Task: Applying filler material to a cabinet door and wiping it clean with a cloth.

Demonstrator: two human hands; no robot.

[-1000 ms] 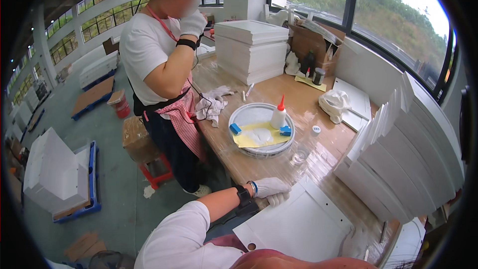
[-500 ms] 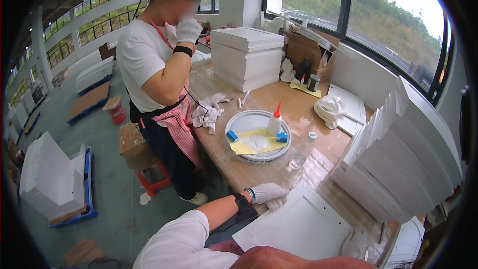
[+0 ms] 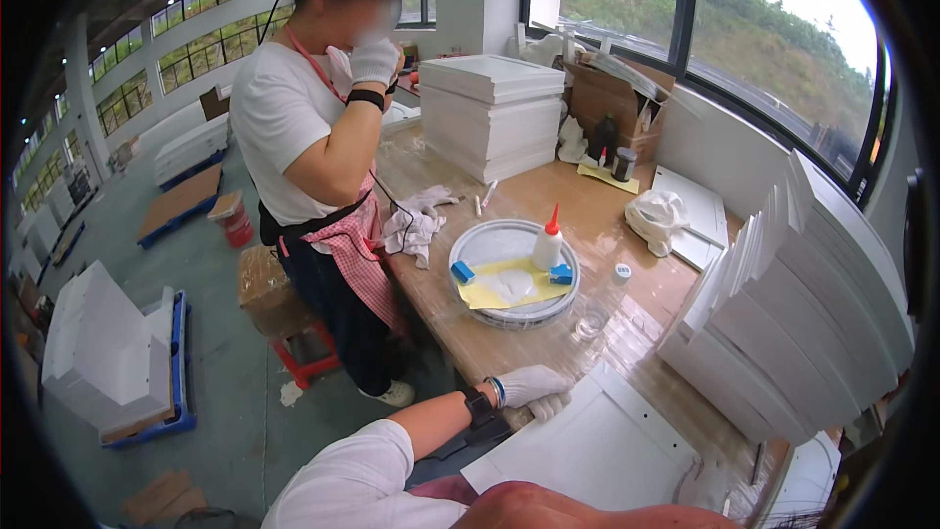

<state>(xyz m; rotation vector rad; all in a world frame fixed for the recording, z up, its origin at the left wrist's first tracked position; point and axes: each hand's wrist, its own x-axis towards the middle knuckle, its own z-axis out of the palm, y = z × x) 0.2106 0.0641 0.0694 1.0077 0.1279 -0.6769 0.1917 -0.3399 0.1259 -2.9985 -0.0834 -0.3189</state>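
Observation:
A white rectangular panel (image 3: 587, 441) with a recessed face and small dark holes lies at the near edge of the table. My left hand (image 3: 534, 390), in a white knit glove, is closed at the panel's upper left edge, its fingers curled there. By the panel's right edge, my right hand (image 3: 697, 478) shows only as a pale gloved shape; its fingers cannot be made out. Beyond the panel a round lid (image 3: 477, 238) carries a yellow sheet (image 3: 480, 296) with a white puddle, two blue blocks (image 3: 462, 272) and a white squeeze bottle (image 3: 546, 249) with a red nozzle.
A clear bottle (image 3: 607, 302) stands right of the lid. Stacked white panels rise at right (image 3: 783, 323) and at the back (image 3: 490, 122). A person (image 3: 313, 137) in a checked apron stands at the left, beside a rag (image 3: 416, 220). A white plastic bag (image 3: 654, 220) lies farther back.
The whole view has shifted slightly. My left hand stays at the panel's edge, and the panel keeps its place on the table.

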